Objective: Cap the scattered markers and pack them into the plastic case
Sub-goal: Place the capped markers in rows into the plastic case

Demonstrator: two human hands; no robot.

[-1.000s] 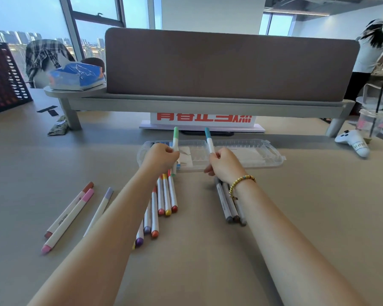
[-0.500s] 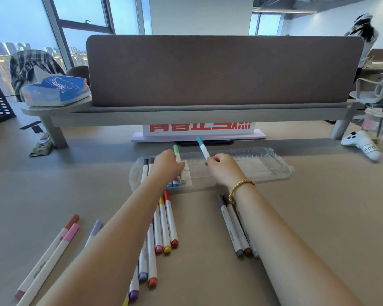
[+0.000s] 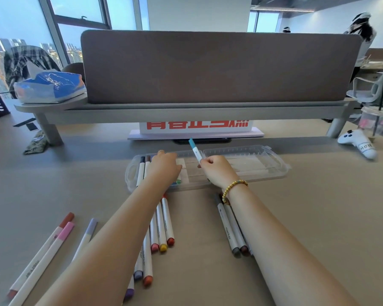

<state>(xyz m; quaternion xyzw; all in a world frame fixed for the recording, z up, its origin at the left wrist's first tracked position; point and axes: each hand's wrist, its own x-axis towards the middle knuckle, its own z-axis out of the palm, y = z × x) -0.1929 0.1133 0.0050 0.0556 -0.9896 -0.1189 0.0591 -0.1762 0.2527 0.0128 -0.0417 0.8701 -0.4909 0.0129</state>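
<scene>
Head cam, only view we've got: clear plastic case (image 3: 248, 161) lies open flat on the tan desk (image 3: 318, 217), just in front of the grey shelf riser w/ the fabric divider. Right hand (image 3: 218, 171) is over the middle of the case, fingers curled and pinching a teal-capped marker (image 3: 195, 150) by its lower end, cap pointing up and away, tilted a bit left. Left hand (image 3: 164, 166) is down in the left part of the case, on top of the markers already lying there; a green bit peeks out under it near the front edge. Can't tell if it's gripping anything, fingers are hidden behind the knuckles.

Still loose on the desk: a bunch of red/yellow/pink/orange/purple ones (image 3: 161, 228) under the left forearm, grey + brown ones (image 3: 232, 230) beside the right wrist, and 3 more (red-brown, pink, lilac) (image 3: 53, 246) far left, well apart from the case.
</scene>
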